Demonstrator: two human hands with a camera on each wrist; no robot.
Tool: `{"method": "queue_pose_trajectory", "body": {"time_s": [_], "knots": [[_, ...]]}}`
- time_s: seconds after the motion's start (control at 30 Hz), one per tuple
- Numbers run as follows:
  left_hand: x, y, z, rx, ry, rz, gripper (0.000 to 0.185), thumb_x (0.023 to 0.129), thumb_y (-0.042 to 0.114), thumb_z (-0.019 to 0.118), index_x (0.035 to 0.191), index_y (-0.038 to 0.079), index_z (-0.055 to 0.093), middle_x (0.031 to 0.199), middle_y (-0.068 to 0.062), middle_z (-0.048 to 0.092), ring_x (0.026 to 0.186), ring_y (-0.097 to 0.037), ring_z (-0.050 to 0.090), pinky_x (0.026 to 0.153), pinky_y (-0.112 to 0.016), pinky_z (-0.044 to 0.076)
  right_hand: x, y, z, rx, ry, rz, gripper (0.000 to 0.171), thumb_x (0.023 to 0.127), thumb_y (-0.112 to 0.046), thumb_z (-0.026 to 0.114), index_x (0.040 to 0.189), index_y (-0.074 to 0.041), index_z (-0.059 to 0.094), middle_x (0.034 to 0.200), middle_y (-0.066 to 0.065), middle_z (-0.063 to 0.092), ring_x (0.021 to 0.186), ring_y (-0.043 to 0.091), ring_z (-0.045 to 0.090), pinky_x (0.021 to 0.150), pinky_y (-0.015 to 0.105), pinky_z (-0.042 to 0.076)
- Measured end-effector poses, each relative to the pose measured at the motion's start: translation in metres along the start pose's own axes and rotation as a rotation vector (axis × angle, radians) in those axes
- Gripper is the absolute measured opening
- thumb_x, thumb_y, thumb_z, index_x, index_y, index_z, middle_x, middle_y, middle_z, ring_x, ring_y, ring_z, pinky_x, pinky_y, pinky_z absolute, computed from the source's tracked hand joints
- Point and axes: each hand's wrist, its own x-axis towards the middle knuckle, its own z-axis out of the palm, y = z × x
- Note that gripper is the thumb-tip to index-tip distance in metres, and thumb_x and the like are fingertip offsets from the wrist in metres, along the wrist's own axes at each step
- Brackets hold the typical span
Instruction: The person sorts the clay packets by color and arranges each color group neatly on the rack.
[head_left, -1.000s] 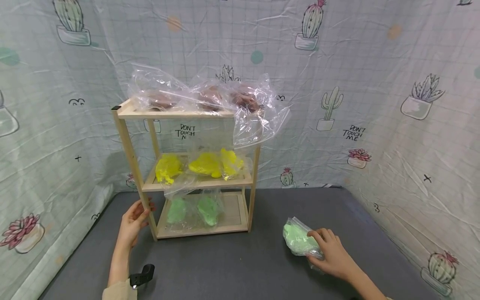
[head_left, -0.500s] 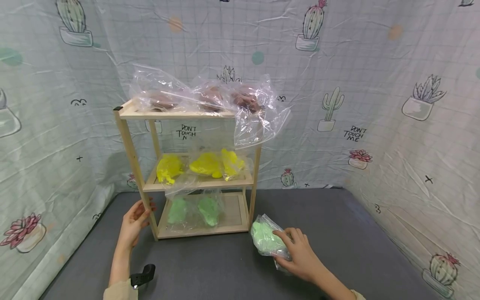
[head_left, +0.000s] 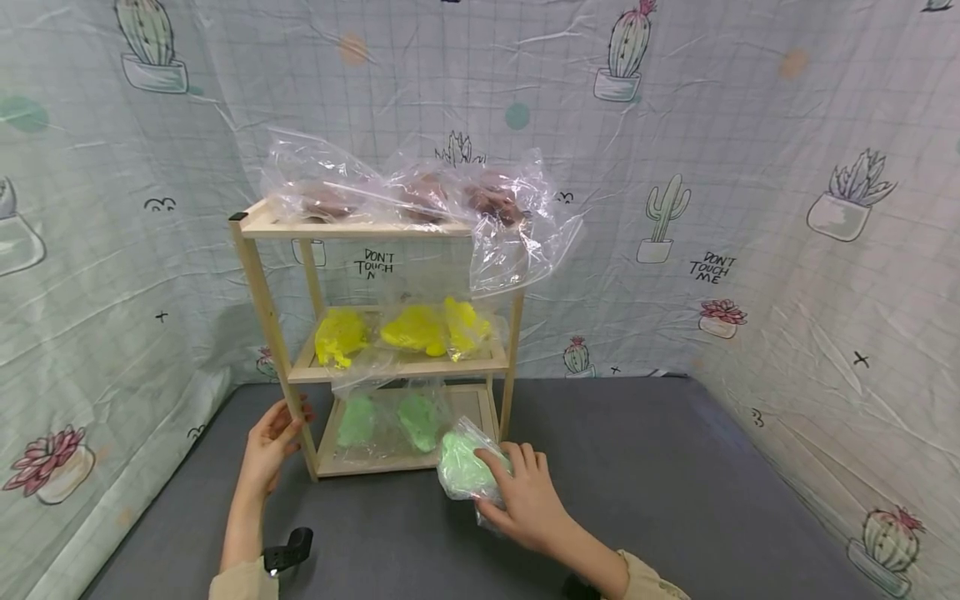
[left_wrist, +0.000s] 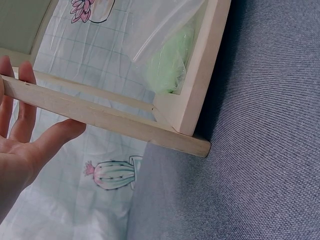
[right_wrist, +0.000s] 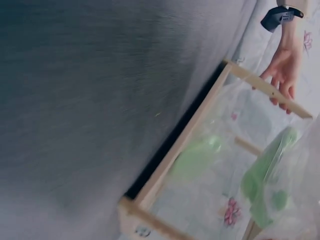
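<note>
My left hand (head_left: 266, 443) grips the front left post (head_left: 262, 321) of a small three-tier wooden shelf, low down. In the left wrist view, fingers (left_wrist: 24, 107) pass behind that post and the thumb lies against its near side. My right hand (head_left: 531, 504) holds a clear plastic bag with a pale green lump (head_left: 463, 465) by its right side, just in front of the shelf's lower right corner. Two similar green bags (head_left: 356, 421) lie on the bottom tier (head_left: 468, 412), towards its left and middle. The right wrist view is blurred.
Several bagged yellow lumps (head_left: 414, 329) lie on the middle tier. Bags with brown lumps (head_left: 423, 196) cover the top tier, and one clear bag end (head_left: 510, 258) hangs over its right front edge. A cactus-print cloth (head_left: 780, 108) encloses the dark grey table (head_left: 675, 467).
My right hand has carried the green bag leftwards over the table, from well right of the shelf to its lower right front corner. The left hand stays on the post.
</note>
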Motion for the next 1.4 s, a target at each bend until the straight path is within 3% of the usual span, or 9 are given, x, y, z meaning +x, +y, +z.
{"method": "queue_pose_trajectory", "body": {"time_s": [0.3, 0.5, 0.63, 0.77, 0.93, 1.03, 1.17, 1.27, 1.4], "knots": [[0.001, 0.000, 0.001, -0.002, 0.004, 0.005, 0.042, 0.091, 0.015, 0.049, 0.129, 0.001, 0.042, 0.098, 0.020, 0.062, 0.089, 0.006, 0.059, 0.063, -0.021, 0.047, 0.039, -0.024, 0.026, -0.063, 0.091, 0.049, 0.043, 0.089, -0.042, 0.046, 0.131, -0.040, 0.039, 0.109, 0.014, 0.047, 0.090, 0.024, 0.040, 0.073, 0.038, 0.028], [0.001, 0.000, 0.003, 0.031, 0.007, -0.002, 0.039, 0.091, 0.016, 0.050, 0.127, 0.002, 0.044, 0.095, 0.025, 0.061, 0.088, 0.007, 0.058, 0.061, -0.024, 0.045, 0.056, -0.028, 0.044, -0.057, 0.182, 0.097, 0.038, 0.088, -0.038, 0.051, 0.125, -0.036, 0.047, 0.112, 0.018, 0.047, 0.094, 0.029, 0.041, 0.076, 0.044, 0.028], [0.000, -0.001, 0.004, 0.035, 0.003, -0.002, 0.035, 0.091, 0.015, 0.049, 0.125, 0.008, 0.047, 0.095, 0.025, 0.061, 0.088, 0.007, 0.058, 0.062, -0.024, 0.046, 0.063, -0.028, 0.056, -0.081, 0.226, 0.138, 0.033, 0.092, -0.039, 0.043, 0.124, -0.034, 0.049, 0.110, 0.018, 0.047, 0.090, 0.029, 0.040, 0.075, 0.044, 0.028], [0.001, -0.002, 0.005, 0.031, 0.005, -0.004, 0.039, 0.091, 0.015, 0.049, 0.127, 0.002, 0.044, 0.096, 0.024, 0.062, 0.088, 0.007, 0.058, 0.062, -0.024, 0.045, 0.071, -0.026, 0.067, -0.122, 0.264, 0.185, 0.031, 0.094, -0.039, 0.035, 0.122, -0.032, 0.049, 0.109, 0.017, 0.046, 0.087, 0.029, 0.040, 0.074, 0.044, 0.028], [0.001, -0.002, 0.005, 0.033, 0.011, -0.003, 0.039, 0.091, 0.015, 0.050, 0.127, 0.001, 0.044, 0.097, 0.023, 0.062, 0.088, 0.006, 0.059, 0.061, -0.024, 0.045, 0.080, -0.021, 0.081, -0.195, 0.303, 0.248, 0.030, 0.094, -0.035, 0.035, 0.120, -0.028, 0.050, 0.109, 0.020, 0.047, 0.088, 0.032, 0.042, 0.073, 0.044, 0.029], [0.001, -0.001, 0.005, 0.015, 0.011, 0.005, 0.039, 0.091, 0.015, 0.050, 0.127, 0.002, 0.045, 0.097, 0.021, 0.062, 0.088, 0.006, 0.059, 0.062, -0.023, 0.046, 0.084, -0.018, 0.091, -0.260, 0.304, 0.283, 0.029, 0.094, -0.033, 0.037, 0.119, -0.027, 0.052, 0.109, 0.023, 0.049, 0.089, 0.035, 0.045, 0.073, 0.045, 0.032], [0.001, 0.000, 0.003, 0.001, 0.003, 0.012, 0.041, 0.091, 0.015, 0.049, 0.128, 0.000, 0.042, 0.098, 0.020, 0.062, 0.090, 0.006, 0.059, 0.064, -0.022, 0.047, 0.089, -0.014, 0.103, -0.348, 0.296, 0.327, 0.031, 0.088, -0.033, 0.051, 0.118, -0.027, 0.052, 0.110, 0.025, 0.050, 0.088, 0.038, 0.050, 0.071, 0.047, 0.037], [0.000, 0.001, 0.002, 0.009, -0.002, 0.010, 0.042, 0.091, 0.015, 0.048, 0.130, -0.001, 0.041, 0.098, 0.021, 0.061, 0.090, 0.007, 0.058, 0.064, -0.021, 0.047, 0.091, -0.013, 0.109, -0.379, 0.321, 0.337, 0.036, 0.081, -0.032, 0.061, 0.117, -0.027, 0.055, 0.109, 0.025, 0.051, 0.086, 0.039, 0.054, 0.069, 0.048, 0.040], [0.000, 0.002, 0.002, 0.010, 0.002, 0.010, 0.042, 0.091, 0.015, 0.048, 0.129, 0.000, 0.041, 0.097, 0.022, 0.061, 0.090, 0.007, 0.058, 0.064, -0.021, 0.047, 0.092, -0.012, 0.113, -0.400, 0.332, 0.340, 0.036, 0.079, -0.031, 0.064, 0.114, -0.024, 0.058, 0.108, 0.026, 0.053, 0.085, 0.039, 0.057, 0.066, 0.049, 0.043]]}}
